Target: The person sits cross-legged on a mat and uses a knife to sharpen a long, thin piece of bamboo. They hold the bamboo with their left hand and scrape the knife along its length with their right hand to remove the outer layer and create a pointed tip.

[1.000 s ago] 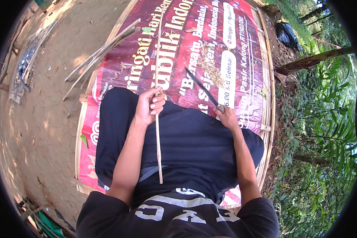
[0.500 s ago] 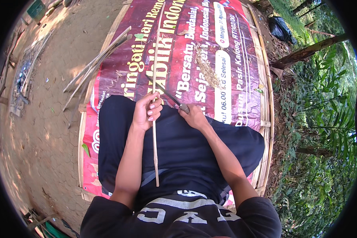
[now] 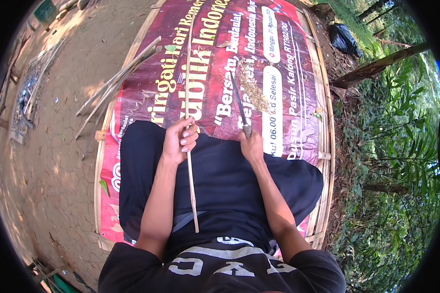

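Note:
A long, thin, pale bamboo stick [image 3: 191,180] runs from my lap up over the red banner. My left hand [image 3: 180,140] is closed round it near my knees. In my right hand [image 3: 252,145] is a knife [image 3: 240,102], gripped by its handle, with the dark narrow blade pointing away from me over the banner. Blade and stick are apart. Just right of the blade, a scatter of pale shavings [image 3: 255,90] lies on the banner.
I sit cross-legged on a bamboo platform [image 3: 328,112] covered by the printed red banner [image 3: 154,100]. Several split bamboo strips [image 3: 117,78] overhang its left edge. Cracked bare earth [image 3: 58,146] lies left; green plants [image 3: 391,161], a leaning trunk [image 3: 381,63] and a black plastic bag [image 3: 344,39] are right.
My right hand has moved to the right, swinging the knife away from the stick; its blade crossed the stick before. My left hand keeps its hold on the stick, almost unmoved.

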A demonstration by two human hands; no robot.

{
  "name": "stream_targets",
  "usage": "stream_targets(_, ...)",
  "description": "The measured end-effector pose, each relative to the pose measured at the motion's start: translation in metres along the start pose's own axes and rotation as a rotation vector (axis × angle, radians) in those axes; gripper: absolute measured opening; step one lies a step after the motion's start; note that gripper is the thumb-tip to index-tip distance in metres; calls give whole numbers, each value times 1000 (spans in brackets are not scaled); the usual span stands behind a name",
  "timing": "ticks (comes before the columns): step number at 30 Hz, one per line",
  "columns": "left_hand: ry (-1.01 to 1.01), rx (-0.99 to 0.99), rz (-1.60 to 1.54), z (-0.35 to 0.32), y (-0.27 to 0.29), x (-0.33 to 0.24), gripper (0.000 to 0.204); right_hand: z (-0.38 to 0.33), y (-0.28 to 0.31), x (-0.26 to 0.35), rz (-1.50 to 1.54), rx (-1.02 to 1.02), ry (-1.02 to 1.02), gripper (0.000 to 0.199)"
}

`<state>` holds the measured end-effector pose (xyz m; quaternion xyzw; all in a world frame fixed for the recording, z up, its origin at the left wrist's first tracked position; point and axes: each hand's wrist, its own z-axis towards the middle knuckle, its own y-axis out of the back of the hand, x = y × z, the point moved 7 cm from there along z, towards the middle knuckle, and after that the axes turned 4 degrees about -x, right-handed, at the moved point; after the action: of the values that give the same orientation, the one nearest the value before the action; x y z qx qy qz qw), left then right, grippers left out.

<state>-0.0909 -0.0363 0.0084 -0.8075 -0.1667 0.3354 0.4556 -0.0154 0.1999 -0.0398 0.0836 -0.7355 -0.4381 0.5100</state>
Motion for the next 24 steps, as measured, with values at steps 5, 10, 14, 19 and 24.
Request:
stream_targets(5,6,84,-25,1,0,2,18,-8,-59,66,2,255,122,41)
stream_targets(10,-4,123,-16,-6,-5,-2,18,6,-103,81,-26,266,102,44)
stream_targets(14,-12,108,-27,-6,-3,-4,14,28,-84,32,-3,113,34,46)
stream_targets(19,-11,78,-39,-3,-2,-2,11,29,-39,9,-79,-129,-33,51)
stream_targets(24,5,79,-43,-5,-6,-1,11,24,-30,7,61,-264,-142,50)
